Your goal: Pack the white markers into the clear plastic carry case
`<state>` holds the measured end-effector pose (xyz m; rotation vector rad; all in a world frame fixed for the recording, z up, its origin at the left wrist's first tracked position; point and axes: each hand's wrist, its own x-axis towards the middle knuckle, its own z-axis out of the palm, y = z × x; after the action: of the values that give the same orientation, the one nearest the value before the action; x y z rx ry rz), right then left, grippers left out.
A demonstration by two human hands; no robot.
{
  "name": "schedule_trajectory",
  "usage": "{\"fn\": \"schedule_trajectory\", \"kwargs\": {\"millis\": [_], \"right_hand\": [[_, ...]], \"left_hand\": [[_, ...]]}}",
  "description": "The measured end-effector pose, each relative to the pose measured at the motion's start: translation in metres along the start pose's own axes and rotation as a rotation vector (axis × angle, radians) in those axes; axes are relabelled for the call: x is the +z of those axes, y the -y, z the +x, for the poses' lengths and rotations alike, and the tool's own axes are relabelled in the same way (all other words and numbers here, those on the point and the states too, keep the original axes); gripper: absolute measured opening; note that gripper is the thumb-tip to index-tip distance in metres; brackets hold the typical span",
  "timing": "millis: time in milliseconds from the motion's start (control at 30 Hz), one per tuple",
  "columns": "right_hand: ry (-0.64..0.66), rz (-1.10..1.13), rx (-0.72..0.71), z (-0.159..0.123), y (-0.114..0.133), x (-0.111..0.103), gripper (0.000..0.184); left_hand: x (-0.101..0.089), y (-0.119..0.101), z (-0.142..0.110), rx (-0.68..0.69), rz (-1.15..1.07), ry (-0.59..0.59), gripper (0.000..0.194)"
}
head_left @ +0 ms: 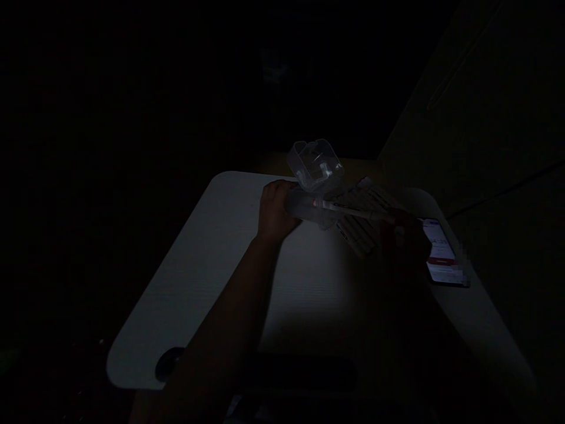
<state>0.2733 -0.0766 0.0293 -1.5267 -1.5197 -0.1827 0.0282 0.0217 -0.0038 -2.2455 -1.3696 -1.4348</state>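
Note:
In dim light, my left hand (276,209) grips the left end of a clear plastic box (304,206), which lies on its side on the white table. Its transparent lid (315,165) stands open at the far side. My right hand (404,235), mostly in shadow, is closed on the right end of a slim white pen (353,209). The pen's left tip is at the box's mouth; whether it is inside I cannot tell. Beneath and beyond the pen lie several similar white pens (357,232), fanned out on the table.
A lit phone (441,253) lies beside my right hand near the table's right edge. The white table (198,265) has rounded corners and a dark round hole or object (168,362) at front left. A cable (498,194) runs off at the right.

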Motion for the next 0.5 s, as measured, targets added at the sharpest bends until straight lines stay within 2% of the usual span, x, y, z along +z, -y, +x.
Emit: {"fn": "schedule_trajectory", "kwargs": {"millis": [167, 333, 500], "right_hand": [[0.004, -0.008, -0.054, -0.001, -0.0017, -0.0005, 0.044], [0.03, -0.015, -0.075, -0.0036, 0.0004, -0.0011, 0.043], [0.048, -0.034, -0.048, -0.0024, -0.0009, 0.0002, 0.043]], "left_hand": [[-0.0011, -0.0013, 0.0, 0.023, -0.007, -0.032, 0.05], [-0.002, -0.0026, 0.0006, 0.019, -0.013, -0.028, 0.049], [-0.0017, -0.001, -0.0002, 0.008, 0.015, -0.01, 0.055]]}}
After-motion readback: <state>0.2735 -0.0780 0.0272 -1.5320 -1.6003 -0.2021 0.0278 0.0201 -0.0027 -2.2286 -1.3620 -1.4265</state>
